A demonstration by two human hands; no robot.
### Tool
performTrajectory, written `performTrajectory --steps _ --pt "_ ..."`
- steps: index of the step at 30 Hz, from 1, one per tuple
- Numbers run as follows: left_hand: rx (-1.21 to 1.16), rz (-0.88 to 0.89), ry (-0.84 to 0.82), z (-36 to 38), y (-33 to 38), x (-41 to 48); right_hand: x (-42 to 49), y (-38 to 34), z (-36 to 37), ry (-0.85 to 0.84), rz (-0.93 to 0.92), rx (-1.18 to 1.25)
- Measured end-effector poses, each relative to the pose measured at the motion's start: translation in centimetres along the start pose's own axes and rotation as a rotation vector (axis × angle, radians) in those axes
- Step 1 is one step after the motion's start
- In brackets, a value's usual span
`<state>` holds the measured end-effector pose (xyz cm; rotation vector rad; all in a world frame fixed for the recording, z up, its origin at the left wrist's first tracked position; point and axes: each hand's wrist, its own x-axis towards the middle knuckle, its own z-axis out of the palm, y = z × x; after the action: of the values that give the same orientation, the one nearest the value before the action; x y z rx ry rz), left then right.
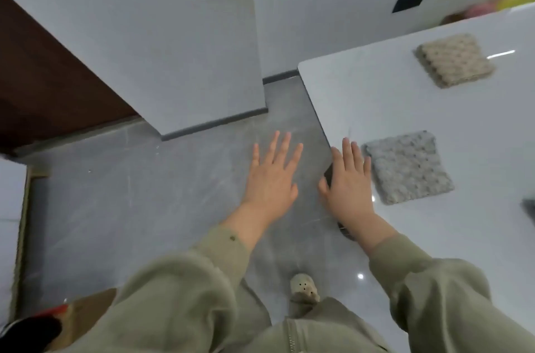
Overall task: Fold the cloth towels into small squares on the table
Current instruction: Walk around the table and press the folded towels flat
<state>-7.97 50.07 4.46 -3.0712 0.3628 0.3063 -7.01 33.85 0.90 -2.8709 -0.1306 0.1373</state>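
A grey towel point(408, 166) lies folded into a small square on the white table point(376, 98), near its left edge. A beige towel point(455, 59), also folded square, lies farther back on the table. My right hand point(346, 182) is spread flat with straight fingers over the table's left edge, just left of the grey towel, holding nothing. My left hand point(272, 176) hovers with fingers spread over the floor, off the table, and holds nothing.
A grey wall corner point(202, 63) juts out left of the table, with grey tiled floor point(144, 193) between. A dark brown door point(43, 77) is at far left. A dark object point(529, 209) shows at the right edge. My shoe point(304, 290) is below.
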Motion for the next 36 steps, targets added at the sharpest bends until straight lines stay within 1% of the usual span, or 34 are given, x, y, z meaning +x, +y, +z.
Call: performTrajectory --steps 4,7,9,12,14,16,18,20,22,24,26,28,31,36 --pt "0.103 0.314 -0.019 -1.2 -3.2 5.2 1.3 -1.0 0.9 0.074 0.27 0.012" --pt "0.102 0.5 -0.041 -1.7 -4.6 8.2 0.7 -1.7 0.9 0.151 0.489 0.047" --pt "0.086 0.601 -0.05 -1.8 -4.6 9.9 -0.1 -2.0 0.8 0.175 0.621 0.065" --pt "0.059 0.739 -0.093 -1.9 -2.5 11.9 -1.7 -1.6 0.8 0.203 0.773 0.085" --pt "-0.02 0.838 -0.132 -1.6 -0.6 12.9 -2.8 -0.8 0.6 0.264 0.872 0.126" --pt "-0.23 0.894 -0.224 -1.0 1.5 14.2 -3.4 0.2 0.8 0.311 0.967 0.183" --pt "-0.447 0.875 -0.296 0.0 3.3 15.8 -3.6 1.3 1.2 0.366 1.015 0.241" --pt "-0.606 0.812 -0.337 0.8 4.8 17.5 -3.2 2.5 1.6 0.439 1.048 0.381" --pt "-0.713 0.732 -0.415 1.2 6.3 19.2 -2.7 3.7 1.9 0.552 1.073 0.56" --pt "-0.797 0.67 -0.495 1.2 7.8 20.8 -1.8 4.9 1.9 0.704 1.105 0.697" --pt "-0.881 0.63 -0.547 1.0 9.4 22.1 -0.6 6.2 1.7 0.85 1.197 0.812" --pt "-0.963 0.59 -0.6 0.8 11.1 22.8 0.7 7.3 1.4 0.942 1.304 0.905" --pt "-1.055 0.562 -0.669 0.6 13.3 22.9 2.1 8.7 1.4 1.011 1.346 0.959" --pt "-1.068 0.637 -0.689 1.1 14.1 23.3 3.5 9.6 1.2 0.995 1.328 0.939"
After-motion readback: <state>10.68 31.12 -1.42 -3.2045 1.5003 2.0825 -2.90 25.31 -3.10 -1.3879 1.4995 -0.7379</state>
